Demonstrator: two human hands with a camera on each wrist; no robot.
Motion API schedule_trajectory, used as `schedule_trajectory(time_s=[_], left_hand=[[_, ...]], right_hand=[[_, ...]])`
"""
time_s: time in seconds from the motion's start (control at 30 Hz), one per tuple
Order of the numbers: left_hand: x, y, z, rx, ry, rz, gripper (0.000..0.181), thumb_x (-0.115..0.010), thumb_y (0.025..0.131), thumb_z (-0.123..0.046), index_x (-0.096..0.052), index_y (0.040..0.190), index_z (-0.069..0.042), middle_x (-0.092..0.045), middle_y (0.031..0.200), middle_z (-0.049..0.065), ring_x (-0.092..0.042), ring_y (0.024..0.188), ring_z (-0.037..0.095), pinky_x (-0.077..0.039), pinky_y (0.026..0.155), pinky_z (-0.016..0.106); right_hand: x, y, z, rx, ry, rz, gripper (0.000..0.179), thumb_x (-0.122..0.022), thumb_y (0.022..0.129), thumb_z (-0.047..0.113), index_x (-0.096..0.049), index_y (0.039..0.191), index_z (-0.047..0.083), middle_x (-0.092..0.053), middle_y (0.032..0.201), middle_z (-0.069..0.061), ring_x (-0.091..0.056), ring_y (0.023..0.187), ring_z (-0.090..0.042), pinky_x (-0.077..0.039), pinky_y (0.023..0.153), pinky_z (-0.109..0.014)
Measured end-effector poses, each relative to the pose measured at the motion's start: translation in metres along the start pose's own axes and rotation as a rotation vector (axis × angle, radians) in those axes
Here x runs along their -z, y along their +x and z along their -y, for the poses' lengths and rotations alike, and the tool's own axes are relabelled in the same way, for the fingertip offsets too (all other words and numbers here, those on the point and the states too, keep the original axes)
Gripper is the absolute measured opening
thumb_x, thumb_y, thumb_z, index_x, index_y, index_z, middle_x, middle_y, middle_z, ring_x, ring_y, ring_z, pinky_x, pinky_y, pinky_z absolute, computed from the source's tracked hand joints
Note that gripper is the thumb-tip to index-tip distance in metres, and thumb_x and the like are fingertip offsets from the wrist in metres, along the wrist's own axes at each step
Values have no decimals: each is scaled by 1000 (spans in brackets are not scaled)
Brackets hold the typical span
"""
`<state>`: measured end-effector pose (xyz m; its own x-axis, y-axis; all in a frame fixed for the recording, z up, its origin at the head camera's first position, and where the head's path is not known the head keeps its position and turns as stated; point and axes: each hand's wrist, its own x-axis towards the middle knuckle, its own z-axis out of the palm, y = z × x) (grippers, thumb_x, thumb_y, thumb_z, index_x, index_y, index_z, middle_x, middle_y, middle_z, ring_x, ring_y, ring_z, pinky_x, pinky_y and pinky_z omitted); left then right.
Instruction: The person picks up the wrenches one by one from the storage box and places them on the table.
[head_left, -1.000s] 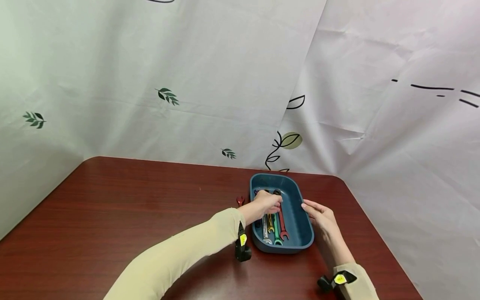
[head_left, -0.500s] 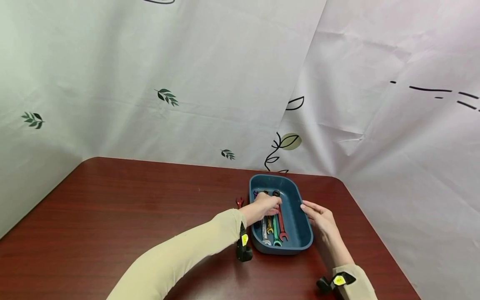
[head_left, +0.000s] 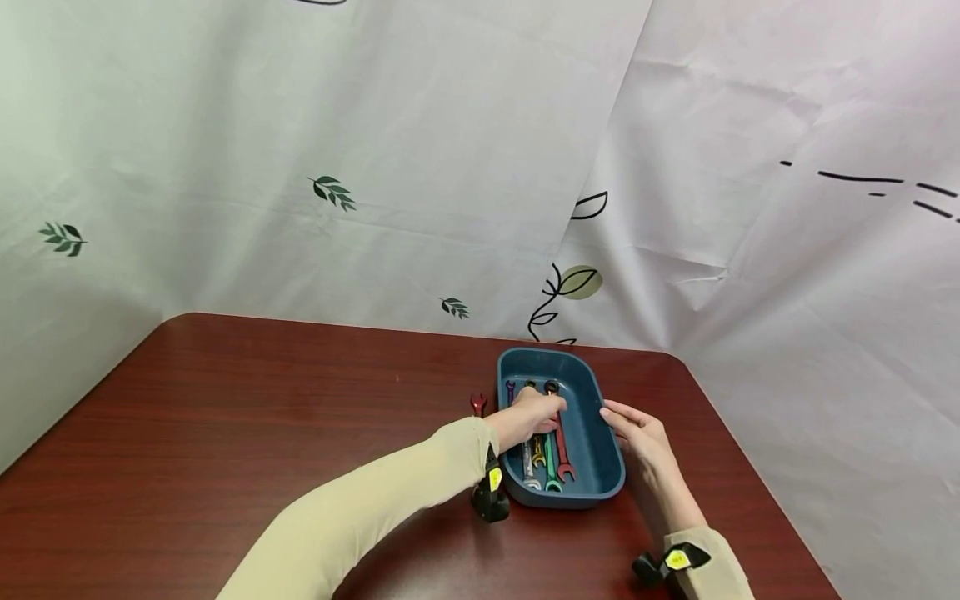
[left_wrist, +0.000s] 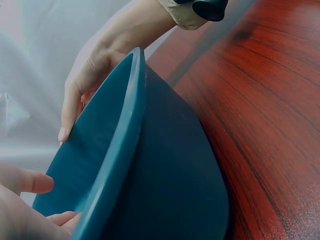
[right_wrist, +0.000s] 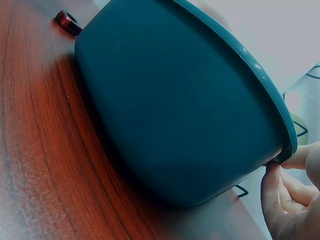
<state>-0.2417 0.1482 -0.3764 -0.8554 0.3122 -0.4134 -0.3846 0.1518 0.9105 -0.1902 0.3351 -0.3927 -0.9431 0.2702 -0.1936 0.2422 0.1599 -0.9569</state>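
A blue plastic bin holds several wrenches. Among them are a red wrench, a green wrench, a gold wrench, a silver wrench and a purple wrench. My left hand reaches over the bin's left wall, above the middle of the wrenches. In the left wrist view its thumb stands apart from the other fingers; the rim hides part of the hand, and I cannot tell whether it holds a wrench. My right hand pinches the bin's right rim, as the right wrist view shows.
Another red wrench lies on the dark red wooden table, just outside the bin's left wall. Its ring end shows past the bin in the right wrist view. A white printed curtain hangs behind the table.
My left hand has shifted very slightly to the right, and more of the purple wrench shows beside it. The right hand stays at the bin's rim.
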Motion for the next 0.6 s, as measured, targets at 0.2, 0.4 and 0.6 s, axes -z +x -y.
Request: schedule_trajectory(time_s=[0.2, 0.4, 0.6], left_hand=[[-1, 8, 1, 9, 40, -7, 52, -65, 87, -12, -49, 133, 4, -55, 131, 19, -70, 94, 24, -60, 80, 29], [-3, -1, -3, 15, 56, -33, 52, -64, 88, -13, -48, 135, 2, -54, 135, 19, -69, 100, 26, -59, 86, 32], [-6, 0, 0, 0, 80, -43, 51, -64, 89, -14, -48, 134, 2, -55, 133, 18, -68, 101, 27, -58, 87, 32]], right_hand=[[0, 0, 0, -1, -3, 4, 60, -68, 90, 31, -50, 137, -1, -67, 99, 9, -65, 79, -2, -57, 72, -18], [0, 1, 0, -5, 12, 8, 60, -67, 90, 30, -50, 138, -1, -67, 96, 10, -65, 79, -3, -57, 71, -18], [1, 1, -1, -13, 24, 10, 60, -67, 90, 29, -49, 138, -2, -67, 94, 11, -65, 78, -3, -57, 71, -19]])
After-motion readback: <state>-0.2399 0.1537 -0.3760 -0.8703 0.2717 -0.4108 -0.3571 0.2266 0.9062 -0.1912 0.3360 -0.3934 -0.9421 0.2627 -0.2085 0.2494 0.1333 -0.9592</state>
